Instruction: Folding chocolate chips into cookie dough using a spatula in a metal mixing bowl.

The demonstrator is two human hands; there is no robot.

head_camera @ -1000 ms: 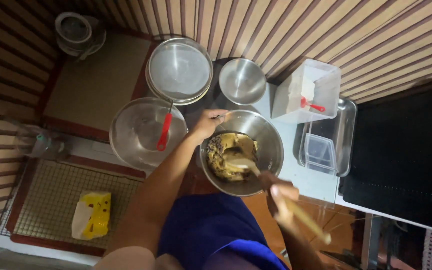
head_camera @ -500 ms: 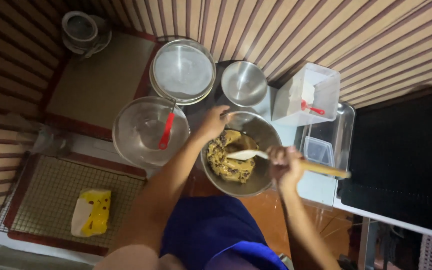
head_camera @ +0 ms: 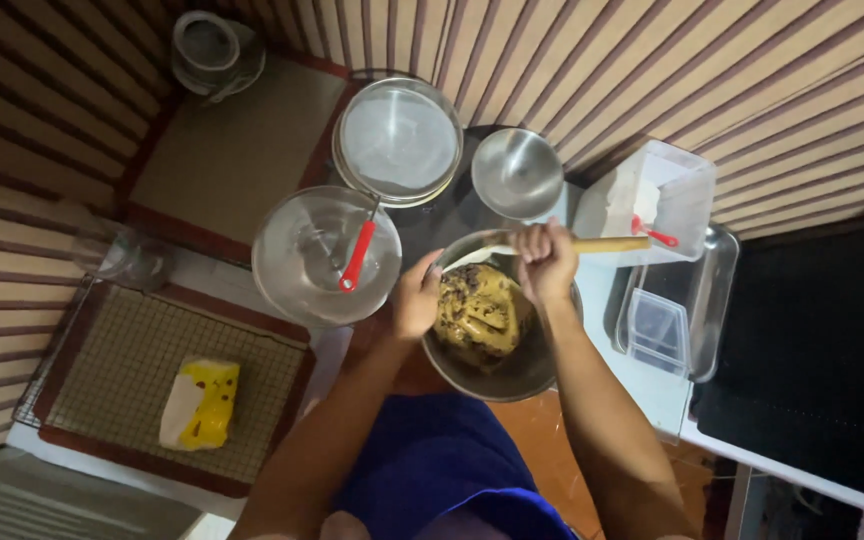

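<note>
A white desk (head_camera: 642, 385) stands against a striped wall, crowded with mats, bowls and trays right to its edges, leaving little bare surface. The left hand (head_camera: 418, 297) grips the rim of the steel mixing bowl (head_camera: 512, 375) of dough at the near edge. The right hand (head_camera: 546, 262) is closed around a wooden spatula (head_camera: 592, 245) over it.

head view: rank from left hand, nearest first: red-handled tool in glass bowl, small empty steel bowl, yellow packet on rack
From the left hand:
1. Red-handled tool, just to its left in the picture.
2. Small empty steel bowl, up and to the right.
3. Yellow packet, far lower left on the rack.
</note>
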